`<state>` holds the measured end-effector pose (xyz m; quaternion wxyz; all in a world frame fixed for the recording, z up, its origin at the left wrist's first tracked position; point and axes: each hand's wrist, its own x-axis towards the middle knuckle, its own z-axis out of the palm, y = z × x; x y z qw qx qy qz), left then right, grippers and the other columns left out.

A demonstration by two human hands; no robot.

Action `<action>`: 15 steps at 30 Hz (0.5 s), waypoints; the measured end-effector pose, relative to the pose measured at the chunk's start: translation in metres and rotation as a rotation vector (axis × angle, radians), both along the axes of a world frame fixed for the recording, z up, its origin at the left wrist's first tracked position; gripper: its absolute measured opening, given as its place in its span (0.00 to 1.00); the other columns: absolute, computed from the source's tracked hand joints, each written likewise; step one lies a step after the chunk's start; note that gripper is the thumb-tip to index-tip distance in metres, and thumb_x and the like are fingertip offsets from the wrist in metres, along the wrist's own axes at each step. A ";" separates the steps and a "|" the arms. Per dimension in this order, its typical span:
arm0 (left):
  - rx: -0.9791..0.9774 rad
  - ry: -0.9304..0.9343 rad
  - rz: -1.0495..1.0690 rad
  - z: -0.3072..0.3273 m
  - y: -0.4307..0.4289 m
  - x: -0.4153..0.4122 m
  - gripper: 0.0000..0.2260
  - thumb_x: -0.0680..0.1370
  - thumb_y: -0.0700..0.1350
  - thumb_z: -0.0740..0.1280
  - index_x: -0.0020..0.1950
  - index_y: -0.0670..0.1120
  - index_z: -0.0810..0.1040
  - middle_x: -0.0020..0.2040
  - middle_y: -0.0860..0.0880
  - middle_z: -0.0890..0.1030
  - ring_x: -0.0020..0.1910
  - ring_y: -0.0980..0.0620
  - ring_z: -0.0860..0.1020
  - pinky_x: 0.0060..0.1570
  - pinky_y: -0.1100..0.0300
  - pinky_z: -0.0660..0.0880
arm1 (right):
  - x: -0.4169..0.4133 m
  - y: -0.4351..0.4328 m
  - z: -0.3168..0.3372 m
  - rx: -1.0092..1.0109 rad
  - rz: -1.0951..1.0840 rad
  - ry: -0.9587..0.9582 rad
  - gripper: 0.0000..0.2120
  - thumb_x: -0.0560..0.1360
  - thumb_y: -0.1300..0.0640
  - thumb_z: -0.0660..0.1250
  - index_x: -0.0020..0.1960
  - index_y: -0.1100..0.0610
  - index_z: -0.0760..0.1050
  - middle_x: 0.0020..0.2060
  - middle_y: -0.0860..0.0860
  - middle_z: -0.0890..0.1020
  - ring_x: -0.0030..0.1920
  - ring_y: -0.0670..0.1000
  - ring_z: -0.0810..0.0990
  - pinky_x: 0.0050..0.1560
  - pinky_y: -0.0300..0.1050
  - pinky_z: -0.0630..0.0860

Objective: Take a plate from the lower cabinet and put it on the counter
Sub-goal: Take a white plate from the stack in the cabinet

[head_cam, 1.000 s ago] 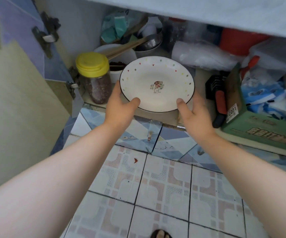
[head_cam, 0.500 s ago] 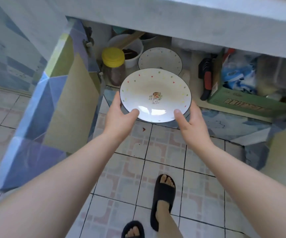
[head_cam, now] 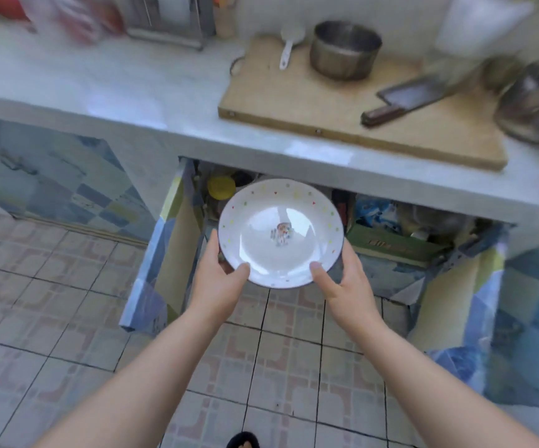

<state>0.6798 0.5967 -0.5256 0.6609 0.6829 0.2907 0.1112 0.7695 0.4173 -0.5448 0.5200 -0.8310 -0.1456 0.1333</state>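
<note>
A white plate (head_cam: 280, 232) with coloured dots round its rim and a small picture in the middle is held in the air in front of the open lower cabinet (head_cam: 391, 227). My left hand (head_cam: 218, 279) grips its lower left rim, thumb on top. My right hand (head_cam: 342, 282) grips the lower right rim the same way. The plate sits below the level of the pale counter (head_cam: 116, 82), just in front of its edge. Both cabinet doors (head_cam: 161, 250) stand open.
On the counter lie a wooden cutting board (head_cam: 310, 101) with a steel pot (head_cam: 344, 50), a white spoon (head_cam: 289, 46) and a cleaver (head_cam: 404, 100). A metal bowl (head_cam: 535, 108) sits at the right. A dish rack (head_cam: 171, 17) stands at the back left. A yellow-lidded jar (head_cam: 221, 187) is in the cabinet.
Both hands have lifted the plate out of the cabinet and up. The view has risen, so the countertop now shows above the plate.
</note>
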 end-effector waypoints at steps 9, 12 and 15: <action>-0.007 -0.140 0.123 0.104 -0.020 -0.068 0.29 0.72 0.32 0.64 0.69 0.55 0.69 0.62 0.57 0.78 0.62 0.60 0.76 0.62 0.56 0.73 | -0.055 -0.012 0.119 0.251 0.089 0.107 0.31 0.67 0.44 0.73 0.63 0.27 0.62 0.65 0.35 0.71 0.66 0.44 0.69 0.67 0.54 0.68; 0.027 -0.158 0.195 0.136 -0.020 -0.093 0.29 0.71 0.32 0.64 0.68 0.56 0.71 0.57 0.61 0.81 0.56 0.67 0.77 0.54 0.67 0.76 | -0.075 -0.005 0.149 0.282 0.108 0.081 0.33 0.67 0.46 0.74 0.63 0.27 0.61 0.66 0.32 0.68 0.68 0.41 0.65 0.68 0.51 0.64; 0.042 -0.168 0.239 0.159 -0.012 -0.112 0.28 0.71 0.31 0.63 0.67 0.55 0.73 0.57 0.58 0.82 0.54 0.63 0.79 0.48 0.69 0.77 | -0.092 0.008 0.165 0.309 0.108 0.081 0.43 0.66 0.47 0.74 0.73 0.38 0.53 0.73 0.37 0.61 0.72 0.42 0.58 0.69 0.48 0.60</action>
